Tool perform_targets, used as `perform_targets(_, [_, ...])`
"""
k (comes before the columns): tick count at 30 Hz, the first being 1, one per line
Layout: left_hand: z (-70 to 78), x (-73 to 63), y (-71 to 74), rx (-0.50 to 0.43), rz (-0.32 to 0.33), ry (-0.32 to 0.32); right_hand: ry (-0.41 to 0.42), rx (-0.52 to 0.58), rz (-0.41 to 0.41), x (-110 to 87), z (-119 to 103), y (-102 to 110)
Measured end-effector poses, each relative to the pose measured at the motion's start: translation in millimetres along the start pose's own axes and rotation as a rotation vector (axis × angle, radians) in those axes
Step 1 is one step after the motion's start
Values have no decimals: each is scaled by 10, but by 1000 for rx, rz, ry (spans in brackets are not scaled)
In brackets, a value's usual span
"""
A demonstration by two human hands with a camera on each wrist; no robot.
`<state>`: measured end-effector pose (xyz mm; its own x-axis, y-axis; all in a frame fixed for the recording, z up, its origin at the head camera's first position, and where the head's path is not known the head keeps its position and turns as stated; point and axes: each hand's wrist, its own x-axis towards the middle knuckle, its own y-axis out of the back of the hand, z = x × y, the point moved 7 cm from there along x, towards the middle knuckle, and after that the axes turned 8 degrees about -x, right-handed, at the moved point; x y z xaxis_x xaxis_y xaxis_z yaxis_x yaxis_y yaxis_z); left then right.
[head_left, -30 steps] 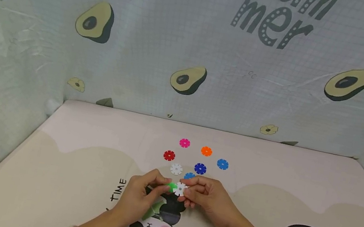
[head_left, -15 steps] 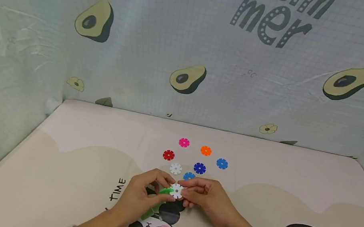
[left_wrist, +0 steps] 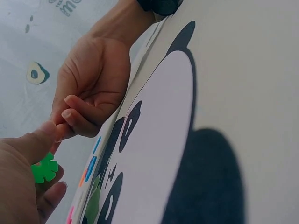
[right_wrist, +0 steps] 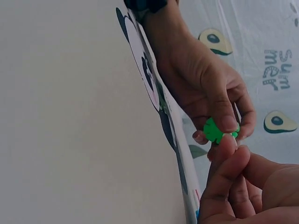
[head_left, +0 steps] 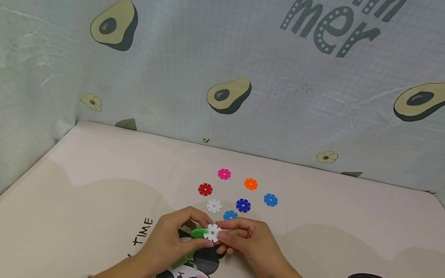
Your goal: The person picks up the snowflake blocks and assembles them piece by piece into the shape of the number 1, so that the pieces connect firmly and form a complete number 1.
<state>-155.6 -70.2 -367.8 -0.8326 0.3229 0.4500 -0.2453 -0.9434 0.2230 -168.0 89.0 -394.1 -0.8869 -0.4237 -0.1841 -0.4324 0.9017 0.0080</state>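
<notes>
In the head view a white notched snowflake building disc (head_left: 212, 232) and a green one (head_left: 199, 233) sit joined edge to edge between my hands. My left hand (head_left: 175, 234) pinches the white disc by its top and bottom edges, thumb below and index finger above. The green disc (left_wrist: 45, 169) lies in the space inside that hand's fingers. My right hand (head_left: 252, 244) pinches the white disc at its right edge between thumb and fingers. From the right wrist, the green disc (right_wrist: 215, 131) shows beside the left thumb, while fingertips hide most of the white disc.
Beyond the hands lie loose discs: pink (head_left: 224, 174), orange (head_left: 251, 184), red (head_left: 205, 189), white (head_left: 214, 206), dark blue (head_left: 243, 206) and two light blue, one (head_left: 271, 200) farther right. A printed cloth covers the table (head_left: 67, 231); an avocado-patterned curtain (head_left: 175, 51) stands behind.
The left fingers have shifted from the green disc onto the white disc's edges. Both joined discs have moved slightly left, and more of the green one shows. The right hand keeps its pinch.
</notes>
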Motion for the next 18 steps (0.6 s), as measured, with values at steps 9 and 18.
perform_targets(9, [39, 5, -1, -22, 22, -45, 30, -105, 60, 16, -50, 151])
perform_targets(18, [28, 3, 9, -2, 43, -44, 126, -456, 285, 22, -168, 413])
